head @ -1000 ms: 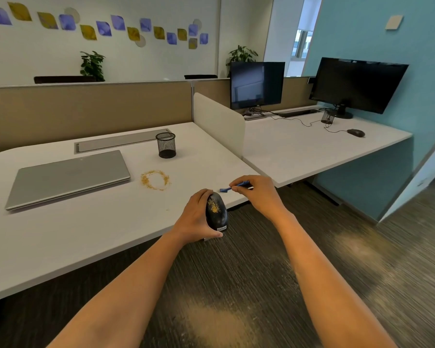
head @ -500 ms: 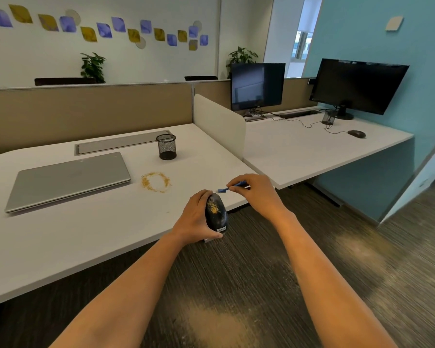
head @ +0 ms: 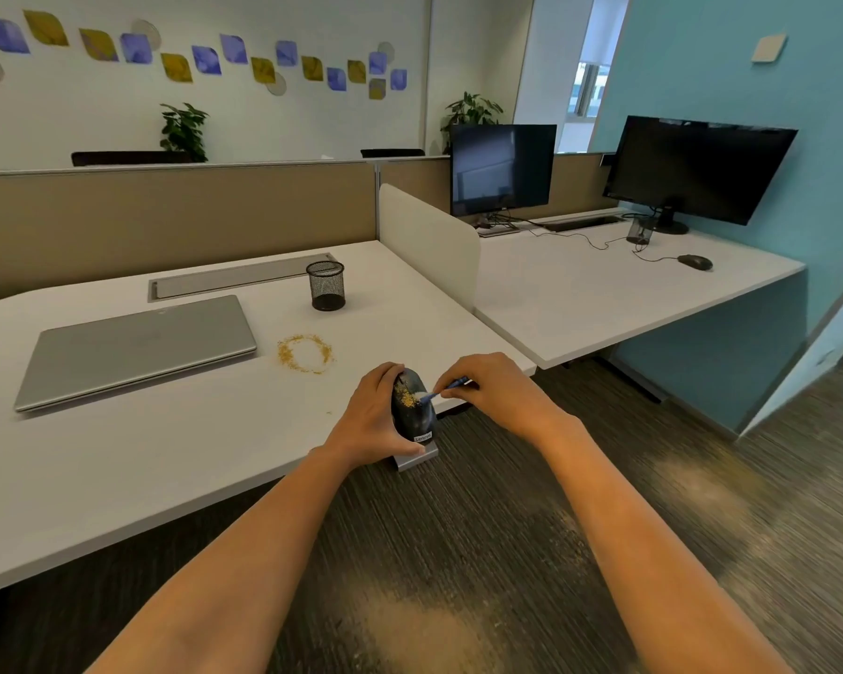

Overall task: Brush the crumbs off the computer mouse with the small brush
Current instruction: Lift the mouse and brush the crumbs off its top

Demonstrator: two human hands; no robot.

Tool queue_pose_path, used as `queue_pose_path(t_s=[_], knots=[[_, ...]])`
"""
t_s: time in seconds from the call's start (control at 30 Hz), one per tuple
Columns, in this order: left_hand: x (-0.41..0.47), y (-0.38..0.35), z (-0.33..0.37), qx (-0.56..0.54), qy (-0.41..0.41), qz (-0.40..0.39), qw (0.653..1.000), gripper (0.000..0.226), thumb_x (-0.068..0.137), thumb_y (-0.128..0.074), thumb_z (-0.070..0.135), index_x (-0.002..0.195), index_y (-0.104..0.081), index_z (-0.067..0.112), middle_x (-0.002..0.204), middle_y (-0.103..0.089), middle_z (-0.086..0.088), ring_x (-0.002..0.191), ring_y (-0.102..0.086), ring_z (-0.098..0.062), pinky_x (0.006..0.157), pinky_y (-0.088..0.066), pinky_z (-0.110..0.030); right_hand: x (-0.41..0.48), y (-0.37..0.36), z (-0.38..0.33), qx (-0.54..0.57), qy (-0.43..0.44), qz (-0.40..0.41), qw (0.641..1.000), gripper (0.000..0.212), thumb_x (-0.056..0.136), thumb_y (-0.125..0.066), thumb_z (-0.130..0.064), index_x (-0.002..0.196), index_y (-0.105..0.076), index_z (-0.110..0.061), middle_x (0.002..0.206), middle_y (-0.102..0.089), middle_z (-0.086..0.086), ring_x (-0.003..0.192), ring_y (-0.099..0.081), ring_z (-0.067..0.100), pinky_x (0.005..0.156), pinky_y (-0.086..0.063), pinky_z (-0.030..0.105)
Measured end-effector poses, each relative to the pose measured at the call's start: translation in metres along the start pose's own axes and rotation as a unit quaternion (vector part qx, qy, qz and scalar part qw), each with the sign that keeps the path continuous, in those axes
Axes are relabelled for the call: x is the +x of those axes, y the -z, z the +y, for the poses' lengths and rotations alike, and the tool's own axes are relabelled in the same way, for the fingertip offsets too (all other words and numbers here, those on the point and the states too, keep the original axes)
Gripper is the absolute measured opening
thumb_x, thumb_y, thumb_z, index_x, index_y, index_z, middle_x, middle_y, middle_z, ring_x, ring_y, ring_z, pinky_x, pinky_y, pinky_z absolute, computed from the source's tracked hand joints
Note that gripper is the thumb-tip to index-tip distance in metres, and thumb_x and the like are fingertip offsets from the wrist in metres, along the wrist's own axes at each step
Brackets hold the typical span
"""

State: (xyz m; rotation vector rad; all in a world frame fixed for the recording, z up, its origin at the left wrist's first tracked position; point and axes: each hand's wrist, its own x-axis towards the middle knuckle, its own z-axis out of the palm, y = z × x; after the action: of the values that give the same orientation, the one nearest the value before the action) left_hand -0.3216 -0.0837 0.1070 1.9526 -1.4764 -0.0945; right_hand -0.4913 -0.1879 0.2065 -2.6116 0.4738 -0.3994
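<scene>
My left hand (head: 371, 420) holds a black computer mouse (head: 417, 411) tilted up just past the near edge of the white desk (head: 176, 454). Yellow crumbs (head: 406, 397) lie on the upper part of the mouse. My right hand (head: 492, 389) pinches a small blue brush (head: 446, 387). Its white bristle tip rests on the mouse right beside the crumbs.
A ring of yellow crumbs (head: 305, 353) lies on the desk behind the mouse. A closed grey laptop (head: 137, 347) sits at the left, a black mesh pen cup (head: 326, 286) behind. The neighbouring desk at the right carries two monitors (head: 502, 170) and another mouse (head: 695, 261). Carpet floor lies below.
My right hand has brought the brush down and left, from above the mouse onto its crumb-covered top. The left hand has kept the mouse in nearly the same place.
</scene>
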Motion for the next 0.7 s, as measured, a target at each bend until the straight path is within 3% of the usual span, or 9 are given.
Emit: queue_pose_path(t_s=[0.1,0.33,0.53,0.7], knots=[[-0.001,0.001,-0.003,0.000,0.010,-0.004,1.000,0.111,0.049,-0.076,0.054,0.139,-0.021,0.019,0.144,-0.023,-0.002,0.131,-0.022,-0.018,0.103,-0.019,-0.023,-0.007,0.004,0.006,-0.010,0.001,-0.005,1.000,0.015,0.087,-0.061,-0.016,0.097,-0.071,-0.017,0.103,-0.070,0.002,0.095,-0.062,0.013,0.087,-0.047,0.022],[0.000,-0.002,-0.001,-0.001,0.001,-0.007,1.000,0.109,0.049,-0.077,0.051,0.138,-0.023,0.019,0.142,-0.026,-0.001,0.131,-0.024,-0.016,0.104,-0.019,-0.022,0.006,-0.003,-0.004,0.025,0.017,0.066,0.997,0.016,0.087,-0.061,-0.015,0.099,-0.071,-0.013,0.100,-0.070,0.004,0.091,-0.061,0.013,0.082,-0.047,0.023],[0.001,0.001,-0.004,0.000,0.010,-0.004,1.000,0.112,0.051,-0.080,0.049,0.141,-0.020,0.017,0.146,-0.023,-0.003,0.134,-0.021,-0.019,0.105,-0.018,-0.024,0.003,-0.012,-0.005,0.015,0.013,0.031,0.999,0.017,0.087,-0.061,-0.018,0.101,-0.070,-0.014,0.103,-0.069,0.004,0.094,-0.062,0.015,0.088,-0.050,0.030],[-0.002,0.004,-0.011,0.006,0.016,-0.005,1.000,0.112,0.052,-0.079,0.050,0.141,-0.020,0.017,0.146,-0.022,-0.005,0.134,-0.021,-0.021,0.107,-0.021,-0.028,-0.013,-0.015,0.002,-0.045,0.027,-0.021,0.998,0.020,0.089,-0.057,-0.015,0.105,-0.069,-0.016,0.109,-0.068,0.002,0.101,-0.061,0.014,0.092,-0.046,0.025]])
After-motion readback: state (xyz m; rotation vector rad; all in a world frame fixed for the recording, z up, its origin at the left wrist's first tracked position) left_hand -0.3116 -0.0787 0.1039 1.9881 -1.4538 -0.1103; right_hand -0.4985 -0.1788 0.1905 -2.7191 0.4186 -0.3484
